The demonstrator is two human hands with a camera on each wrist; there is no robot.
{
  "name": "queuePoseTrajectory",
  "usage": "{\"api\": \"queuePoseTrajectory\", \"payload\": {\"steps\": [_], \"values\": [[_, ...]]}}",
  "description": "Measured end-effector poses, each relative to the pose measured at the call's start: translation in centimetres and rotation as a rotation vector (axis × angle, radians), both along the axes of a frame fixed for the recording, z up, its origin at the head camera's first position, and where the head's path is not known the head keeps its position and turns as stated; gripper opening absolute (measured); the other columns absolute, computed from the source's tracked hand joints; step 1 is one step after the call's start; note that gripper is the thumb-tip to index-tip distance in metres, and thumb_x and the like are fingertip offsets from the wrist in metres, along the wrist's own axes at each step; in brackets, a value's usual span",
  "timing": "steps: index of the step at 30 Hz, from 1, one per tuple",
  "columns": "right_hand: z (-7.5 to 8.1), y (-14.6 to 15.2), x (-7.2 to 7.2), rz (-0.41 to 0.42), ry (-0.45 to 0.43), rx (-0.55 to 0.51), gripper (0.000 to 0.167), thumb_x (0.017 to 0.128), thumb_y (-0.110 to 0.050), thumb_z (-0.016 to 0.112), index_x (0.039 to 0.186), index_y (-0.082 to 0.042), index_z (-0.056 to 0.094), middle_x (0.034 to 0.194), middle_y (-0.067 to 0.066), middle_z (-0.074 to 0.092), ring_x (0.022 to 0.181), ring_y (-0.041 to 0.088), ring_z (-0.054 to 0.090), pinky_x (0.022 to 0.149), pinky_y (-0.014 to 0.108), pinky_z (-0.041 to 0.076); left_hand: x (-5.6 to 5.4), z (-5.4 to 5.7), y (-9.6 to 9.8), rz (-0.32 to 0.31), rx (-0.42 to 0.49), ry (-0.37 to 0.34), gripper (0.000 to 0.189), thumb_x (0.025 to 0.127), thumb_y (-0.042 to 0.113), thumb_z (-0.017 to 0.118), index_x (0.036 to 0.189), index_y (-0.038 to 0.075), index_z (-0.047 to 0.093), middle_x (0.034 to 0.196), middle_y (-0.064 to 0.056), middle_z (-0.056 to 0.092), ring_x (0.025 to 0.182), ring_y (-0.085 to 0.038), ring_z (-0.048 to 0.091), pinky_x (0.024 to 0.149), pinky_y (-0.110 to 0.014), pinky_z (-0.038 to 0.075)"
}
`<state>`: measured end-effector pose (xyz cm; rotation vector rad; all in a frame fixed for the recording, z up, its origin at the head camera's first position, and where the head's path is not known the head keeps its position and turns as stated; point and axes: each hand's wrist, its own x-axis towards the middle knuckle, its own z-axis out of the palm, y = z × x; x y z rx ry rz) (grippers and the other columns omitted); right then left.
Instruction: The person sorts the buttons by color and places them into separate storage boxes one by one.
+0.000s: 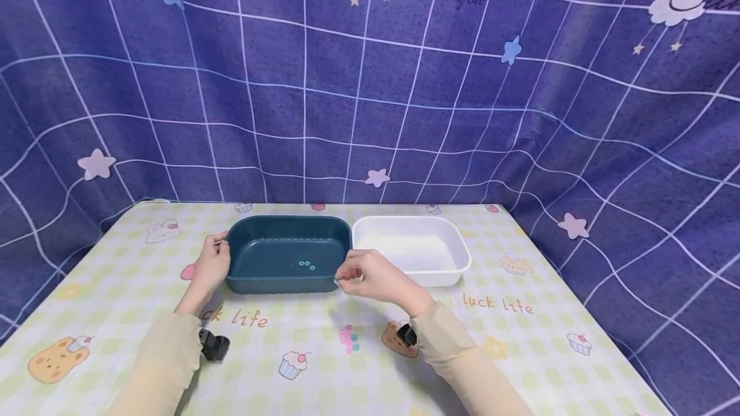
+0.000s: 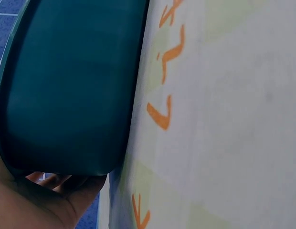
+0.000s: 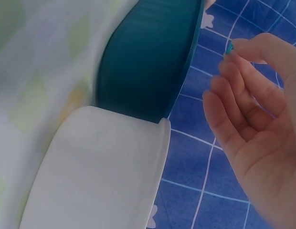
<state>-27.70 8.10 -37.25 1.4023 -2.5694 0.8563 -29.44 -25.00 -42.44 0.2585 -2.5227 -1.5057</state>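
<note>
A dark teal plastic basin [image 1: 280, 284] lies on the table. My left hand [image 1: 216, 263] grips its left end, fingers at the rim; the left wrist view shows the same hand [image 2: 47, 200] against the basin's end wall. Three small turquoise button-like discs [image 1: 307, 264] lie on the basin floor, toward its right side. My right hand [image 1: 372, 277] is just by the basin's front right corner. In the right wrist view, its thumb and index finger pinch a small turquoise disc [image 3: 229, 48], seen edge-on, while the other fingers are loosely curled.
A white basin [image 1: 433, 278] stands right beside the teal one, their ends close together. Both rest on a checked, cartoon-printed tablecloth [image 1: 324, 352]. A dark blue curtain with a white grid [image 1: 324, 108] hangs behind and around the table.
</note>
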Motion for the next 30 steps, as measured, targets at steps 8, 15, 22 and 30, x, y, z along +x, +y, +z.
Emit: {"api": "queuePoseTrajectory", "payload": {"steps": [8,15,22,30], "values": [[0.5,-1.1,-0.5,0.000,0.023,-0.012,0.009,0.083,-0.008,0.065,0.089,-0.007,0.073,0.082,0.000,0.063,0.075,0.009,0.060,0.068,0.012,0.047,-0.1,0.0,0.0,0.011,-0.011,-0.001,0.048,0.102,0.022,0.019,0.144,-0.002,0.023,0.139,-0.033,0.037,0.128,-0.043,0.037,0.103,-0.053,0.031],[0.4,-1.7,-1.2,-0.022,0.035,0.005,0.009,0.084,-0.010,0.066,0.089,-0.008,0.073,0.081,-0.001,0.063,0.075,0.010,0.062,0.069,0.012,0.047,0.1,0.2,0.1,0.003,0.002,-0.005,0.049,0.101,0.021,0.018,0.144,-0.002,0.022,0.140,-0.033,0.035,0.129,-0.044,0.035,0.104,-0.053,0.029],[0.3,-2.1,-2.1,-0.031,0.039,0.023,0.010,0.085,-0.012,0.065,0.090,-0.008,0.073,0.081,-0.002,0.063,0.073,0.005,0.059,0.069,0.012,0.047,0.2,0.1,0.2,0.003,0.005,-0.010,0.048,0.102,0.020,0.019,0.144,-0.003,0.021,0.141,-0.033,0.034,0.129,-0.044,0.035,0.106,-0.053,0.028],[0.2,-2.6,-3.1,-0.032,0.074,0.029,0.011,0.085,-0.012,0.065,0.090,-0.008,0.074,0.078,-0.003,0.061,0.070,0.006,0.056,0.065,0.012,0.045,0.3,0.2,0.2,0.010,-0.007,-0.021,0.049,0.102,0.022,0.018,0.144,-0.002,0.022,0.139,-0.033,0.037,0.126,-0.043,0.038,0.104,-0.052,0.031]]}}
